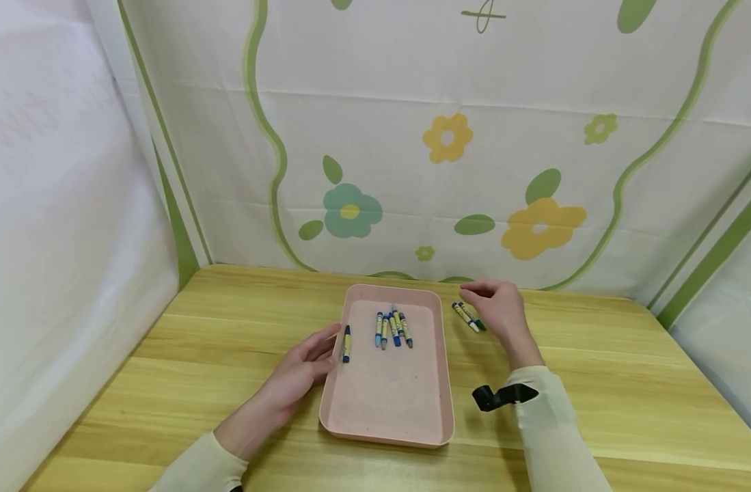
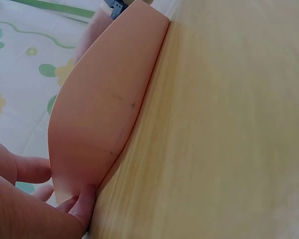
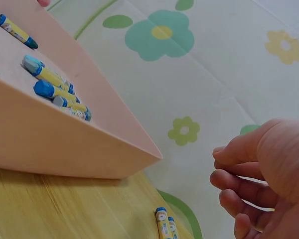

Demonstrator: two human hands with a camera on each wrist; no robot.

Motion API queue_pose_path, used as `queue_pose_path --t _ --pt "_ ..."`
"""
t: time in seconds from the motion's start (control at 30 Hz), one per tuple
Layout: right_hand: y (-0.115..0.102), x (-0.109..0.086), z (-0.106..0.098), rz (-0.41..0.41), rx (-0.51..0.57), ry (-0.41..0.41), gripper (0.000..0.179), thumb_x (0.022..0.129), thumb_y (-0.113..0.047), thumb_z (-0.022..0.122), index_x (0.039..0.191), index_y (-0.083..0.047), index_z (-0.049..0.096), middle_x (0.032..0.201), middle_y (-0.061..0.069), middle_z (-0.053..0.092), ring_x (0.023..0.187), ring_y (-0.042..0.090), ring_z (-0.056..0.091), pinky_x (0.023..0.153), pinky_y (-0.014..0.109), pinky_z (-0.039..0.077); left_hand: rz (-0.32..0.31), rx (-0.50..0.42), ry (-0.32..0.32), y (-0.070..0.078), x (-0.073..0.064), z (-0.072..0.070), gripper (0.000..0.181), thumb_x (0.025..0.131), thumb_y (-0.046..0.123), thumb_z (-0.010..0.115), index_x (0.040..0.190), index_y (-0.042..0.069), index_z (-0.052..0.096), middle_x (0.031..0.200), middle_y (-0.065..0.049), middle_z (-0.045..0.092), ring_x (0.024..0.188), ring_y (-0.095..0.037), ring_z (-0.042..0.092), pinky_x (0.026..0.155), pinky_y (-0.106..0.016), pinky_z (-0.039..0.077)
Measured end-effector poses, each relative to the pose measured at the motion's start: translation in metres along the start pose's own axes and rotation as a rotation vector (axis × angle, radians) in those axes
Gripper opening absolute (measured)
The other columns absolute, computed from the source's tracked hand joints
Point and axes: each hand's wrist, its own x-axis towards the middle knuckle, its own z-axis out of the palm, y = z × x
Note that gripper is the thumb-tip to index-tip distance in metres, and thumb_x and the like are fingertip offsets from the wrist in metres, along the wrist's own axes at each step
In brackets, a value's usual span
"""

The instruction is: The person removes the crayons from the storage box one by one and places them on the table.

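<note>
A pink tray (image 1: 387, 410) lies on the table. My left hand (image 1: 301, 365) touches the outside of its left wall with the fingertips and thumb; the left wrist view shows these fingers (image 2: 32, 169) against the wall. Inside, several crayons (image 1: 394, 329) with yellow wrappers lie side by side, and a lone dark-tipped crayon (image 1: 347, 344) lies by the left wall. Right of the tray, a white-tipped crayon (image 1: 465, 317) and a green-tipped crayon (image 1: 480, 325) lie together. My right hand (image 1: 498, 307) hovers near this pair, fingers loosely bent; in the right wrist view nothing shows between them.
The wooden table (image 1: 627, 396) extends on both sides of the tray. Behind it hangs a white cloth (image 1: 387, 150) printed with flowers, and more cloth stands at the left and right. A black strap (image 1: 504, 395) sits on the right sleeve.
</note>
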Motion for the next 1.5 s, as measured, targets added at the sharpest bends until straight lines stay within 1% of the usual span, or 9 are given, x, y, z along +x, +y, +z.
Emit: queue_pose_path --t 0.23,0.33,0.57,0.77,0.87,1.13,1.3,1.5 --pt "-0.006 -0.001 0.005 -0.025 -0.005 0.004 0.033 0.103 -0.030 0.070 0.125 -0.008 0.078 0.127 0.016 0.075 0.117 0.031 0.070 0.087 0.028 0.056 -0.006 -0.002 0.018 -0.001 0.000 0.001 0.059 0.106 0.007 0.057 0.162 0.016 0.044 0.168 -0.018 0.042 0.156 -0.037 0.040 0.122 -0.052 0.042" --pt "-0.008 -0.002 0.007 -0.044 -0.008 -0.001 0.033 0.103 -0.029 0.070 0.126 -0.007 0.078 0.125 0.017 0.076 0.116 0.032 0.070 0.087 0.029 0.056 -0.010 -0.001 0.023 -0.001 0.000 0.001 0.059 0.106 0.006 0.057 0.162 0.016 0.045 0.168 -0.017 0.043 0.156 -0.037 0.040 0.122 -0.051 0.042" --pt "-0.015 -0.003 0.013 -0.051 -0.009 -0.004 0.032 0.103 -0.030 0.070 0.125 -0.009 0.078 0.122 0.014 0.076 0.112 0.029 0.070 0.084 0.028 0.055 -0.018 -0.004 0.024 0.000 0.000 0.001 0.059 0.106 0.007 0.057 0.162 0.017 0.045 0.169 -0.015 0.043 0.157 -0.036 0.040 0.123 -0.051 0.041" --pt "-0.021 -0.004 0.018 -0.086 -0.013 0.017 0.030 0.102 -0.024 0.070 0.124 -0.005 0.077 0.119 0.016 0.077 0.109 0.030 0.070 0.085 0.029 0.055 -0.023 -0.013 0.025 -0.001 0.000 0.000 0.058 0.106 0.006 0.057 0.162 0.018 0.045 0.169 -0.014 0.042 0.158 -0.036 0.038 0.125 -0.055 0.038" --pt "-0.023 -0.004 0.020 -0.097 -0.011 0.022 0.030 0.102 -0.023 0.070 0.124 -0.004 0.077 0.119 0.017 0.077 0.108 0.030 0.071 0.084 0.028 0.056 -0.022 -0.014 0.023 -0.001 0.000 0.000 0.058 0.106 0.006 0.056 0.162 0.018 0.045 0.169 -0.015 0.041 0.158 -0.036 0.039 0.125 -0.055 0.038" --pt "-0.028 -0.007 0.025 -0.094 0.022 0.005 0.032 0.102 -0.026 0.071 0.126 -0.007 0.077 0.119 0.015 0.076 0.104 0.027 0.070 0.078 0.027 0.055 -0.022 -0.005 0.020 -0.001 0.001 0.000 0.059 0.106 0.006 0.057 0.162 0.018 0.044 0.169 -0.015 0.041 0.157 -0.036 0.039 0.123 -0.052 0.041" --pt "-0.033 -0.009 0.027 -0.086 0.020 0.005 0.030 0.102 -0.026 0.071 0.127 -0.010 0.077 0.120 0.014 0.075 0.107 0.028 0.069 0.080 0.028 0.055 -0.014 0.002 0.020 -0.001 0.002 0.000 0.059 0.106 0.006 0.057 0.162 0.017 0.044 0.169 -0.016 0.042 0.157 -0.036 0.039 0.123 -0.050 0.042" --pt "-0.039 -0.010 0.030 -0.098 0.034 0.002 0.031 0.102 -0.027 0.071 0.127 -0.010 0.077 0.122 0.014 0.075 0.109 0.028 0.069 0.083 0.029 0.055 -0.015 0.005 0.023 -0.001 0.002 0.000 0.058 0.106 0.007 0.057 0.162 0.017 0.044 0.169 -0.016 0.042 0.157 -0.036 0.040 0.121 -0.048 0.044"
